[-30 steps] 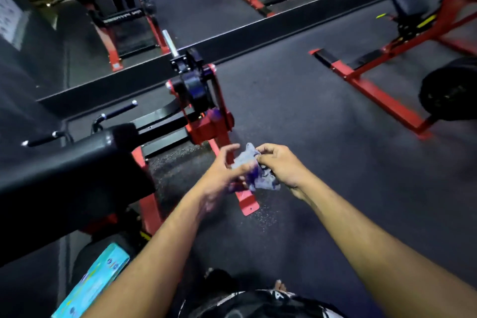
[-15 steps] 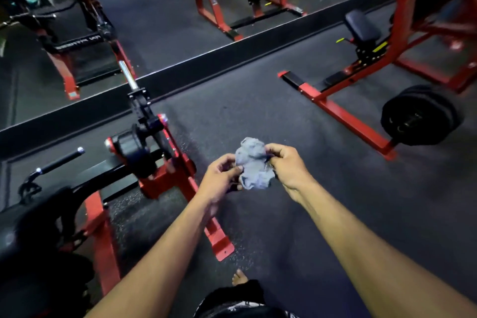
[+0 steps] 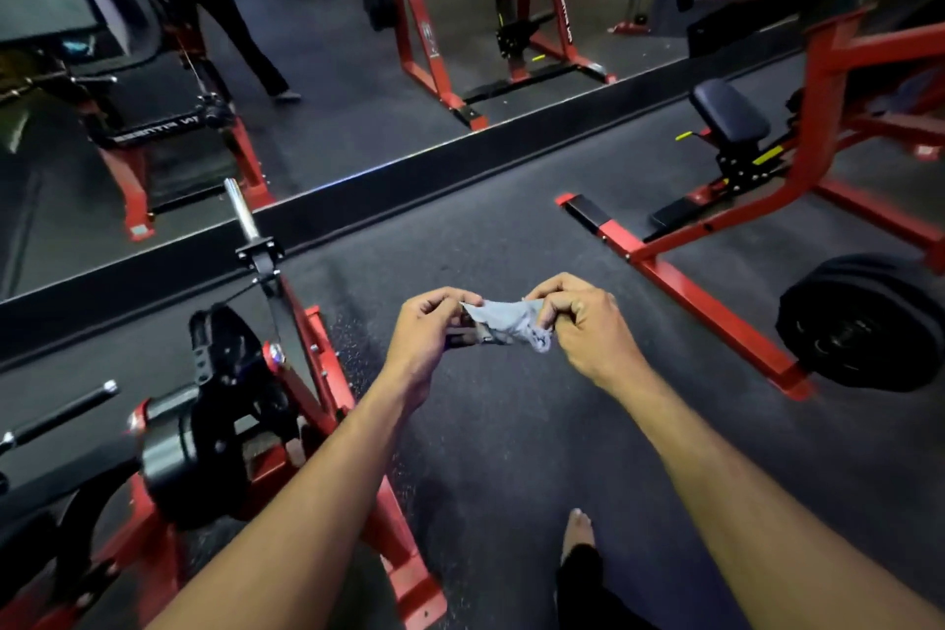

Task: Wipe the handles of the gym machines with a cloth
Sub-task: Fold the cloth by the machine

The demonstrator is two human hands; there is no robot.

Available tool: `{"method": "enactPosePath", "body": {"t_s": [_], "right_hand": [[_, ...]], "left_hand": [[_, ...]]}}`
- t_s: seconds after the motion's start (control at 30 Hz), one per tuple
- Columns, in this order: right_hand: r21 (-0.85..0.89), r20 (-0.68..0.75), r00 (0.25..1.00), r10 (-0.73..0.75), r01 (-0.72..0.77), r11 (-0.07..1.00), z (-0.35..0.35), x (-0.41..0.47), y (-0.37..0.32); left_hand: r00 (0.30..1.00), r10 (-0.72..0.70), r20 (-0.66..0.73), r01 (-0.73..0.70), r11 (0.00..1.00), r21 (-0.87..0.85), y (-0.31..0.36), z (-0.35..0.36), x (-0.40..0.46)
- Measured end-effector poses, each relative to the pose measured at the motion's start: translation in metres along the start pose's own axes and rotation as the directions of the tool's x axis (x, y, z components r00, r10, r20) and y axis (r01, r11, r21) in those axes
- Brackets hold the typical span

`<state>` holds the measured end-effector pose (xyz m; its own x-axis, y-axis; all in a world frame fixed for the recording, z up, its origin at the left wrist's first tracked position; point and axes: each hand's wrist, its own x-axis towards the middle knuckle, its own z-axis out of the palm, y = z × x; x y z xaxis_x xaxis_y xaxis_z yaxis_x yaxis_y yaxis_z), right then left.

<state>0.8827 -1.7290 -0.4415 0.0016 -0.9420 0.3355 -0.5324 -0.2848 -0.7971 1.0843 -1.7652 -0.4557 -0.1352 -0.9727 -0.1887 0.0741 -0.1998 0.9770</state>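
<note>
The cloth (image 3: 511, 327) hangs stretched between both hands over the floor, the left hand (image 3: 427, 330) pinching one edge and the right hand (image 3: 578, 322) gripping the other. It looks light, soft and floppy, best bunched into the palm for wiping. Half a second ago it was a crumpled wad; now it is pulled wider.

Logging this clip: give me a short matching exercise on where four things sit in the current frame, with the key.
Things:
1. cloth
2. weight plate
3. black handle bar
4. padded seat

Places:
A. far left, beside the near machine
B. stretched between both hands
C. upper right, on the red frame
D. right edge, low by the floor

Pairs: 1-B, 2-D, 3-A, 4-C
</note>
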Motion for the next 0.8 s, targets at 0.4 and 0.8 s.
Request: {"method": "enactPosePath", "body": {"t_s": [0.4,0.8], "right_hand": [[0.31,0.307,0.951,0.022,-0.122,0.943,-0.014,0.202,0.076],[0.309,0.695,0.704,0.147,-0.477,0.823,0.077,0.351,0.101]], "left_hand": [[0.968,0.251,-0.01,-0.242,0.943,0.226,0.05,0.038,0.164],[0.943,0.166,-0.287,-0.132,0.982,0.131,0.05,-0.02,0.265]]}}
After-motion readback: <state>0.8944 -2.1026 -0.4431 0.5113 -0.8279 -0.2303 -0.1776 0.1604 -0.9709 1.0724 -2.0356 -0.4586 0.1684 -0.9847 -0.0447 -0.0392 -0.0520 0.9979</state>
